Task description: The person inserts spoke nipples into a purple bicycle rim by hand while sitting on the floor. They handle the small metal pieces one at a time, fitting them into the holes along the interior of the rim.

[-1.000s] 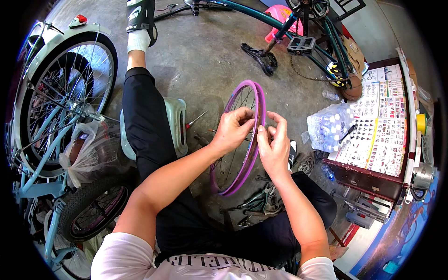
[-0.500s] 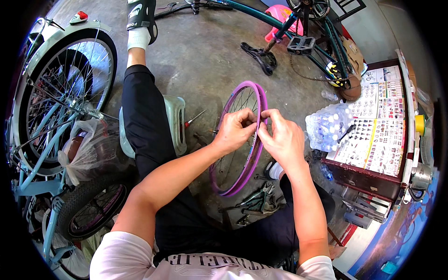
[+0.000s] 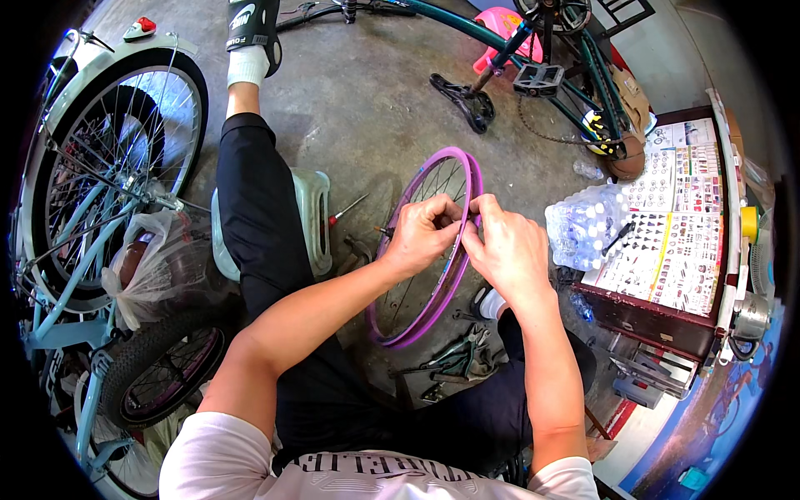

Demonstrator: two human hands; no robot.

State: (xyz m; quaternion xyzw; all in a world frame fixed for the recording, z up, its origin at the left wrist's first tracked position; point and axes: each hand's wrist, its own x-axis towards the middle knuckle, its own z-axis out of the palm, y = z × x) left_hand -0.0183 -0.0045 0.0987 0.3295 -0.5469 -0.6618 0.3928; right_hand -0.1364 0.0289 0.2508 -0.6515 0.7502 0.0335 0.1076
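Wheel (image 3: pixel 447 290) could tip left if your left hand (image 3: pixel 423 237) or right hand (image 3: pixel 510 250) slips; fingers curl in by it, but I can't tell what they pinch.

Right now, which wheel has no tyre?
The purple wheel between left hand and right hand; the large wheel and knobby wheel at left have black tyres.

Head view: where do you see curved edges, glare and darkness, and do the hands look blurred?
Head view: the table bows at its right edge, corners go black; same view, the bottles glint; same view, left hand, right hand and purple wheel look fairly sharp.
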